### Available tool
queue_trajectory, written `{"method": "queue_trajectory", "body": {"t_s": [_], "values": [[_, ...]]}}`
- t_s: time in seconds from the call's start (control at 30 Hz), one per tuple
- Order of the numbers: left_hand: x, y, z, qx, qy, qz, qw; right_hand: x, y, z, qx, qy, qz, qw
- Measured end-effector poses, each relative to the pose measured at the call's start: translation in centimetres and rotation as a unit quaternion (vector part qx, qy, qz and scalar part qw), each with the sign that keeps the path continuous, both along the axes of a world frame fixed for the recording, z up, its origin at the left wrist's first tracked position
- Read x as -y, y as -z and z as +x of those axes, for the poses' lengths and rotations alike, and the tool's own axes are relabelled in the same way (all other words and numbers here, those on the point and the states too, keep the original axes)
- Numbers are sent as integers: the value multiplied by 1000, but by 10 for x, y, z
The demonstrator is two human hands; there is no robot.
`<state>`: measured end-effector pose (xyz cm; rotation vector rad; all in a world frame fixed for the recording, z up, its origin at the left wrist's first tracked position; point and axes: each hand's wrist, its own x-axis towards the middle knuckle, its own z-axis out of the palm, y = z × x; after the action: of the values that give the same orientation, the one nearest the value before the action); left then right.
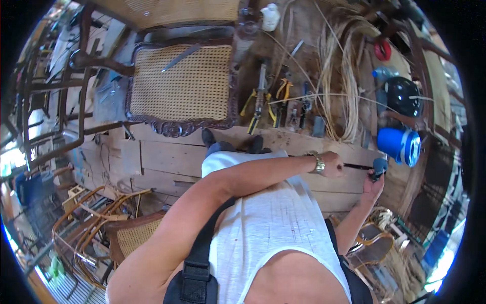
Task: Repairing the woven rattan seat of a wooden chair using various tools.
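Observation:
My left hand (332, 164), with a gold watch (318, 162) at its wrist, reaches across my body to the right. Its fingers are closed at the end of a thin dark rod (357, 166). The rod runs over to a small blue-grey rounded object (379, 165), whose kind is unclear. My right hand (374, 185) is closed around that object from below. Both hands are right of my lap, near a blue bucket (392, 142). Ahead of me stands a carved wooden chair with a woven cane seat (182, 86), and a flat grey blade-like strip (181, 57) lies on it.
Yellow-handled pliers (260, 99) and other hand tools lie on the boards. Right of them are long loose cane strands (349, 96). A shiny black round object (403, 96), a red ring (383, 50) and a white bottle (271, 17) stand farther off. Chair frames (96, 223) crowd the left.

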<state>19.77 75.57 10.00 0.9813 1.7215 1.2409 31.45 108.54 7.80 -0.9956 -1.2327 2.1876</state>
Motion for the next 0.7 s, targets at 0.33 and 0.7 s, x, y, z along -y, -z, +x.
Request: {"method": "queue_trajectory", "body": {"t_s": [0.33, 0.7], "values": [[167, 49, -11, 121, -175, -141, 967, 84, -48, -4, 52, -14, -21, 998], [547, 133, 231, 392, -713, -183, 551, 80, 86, 24, 547, -103, 235, 797]]}}
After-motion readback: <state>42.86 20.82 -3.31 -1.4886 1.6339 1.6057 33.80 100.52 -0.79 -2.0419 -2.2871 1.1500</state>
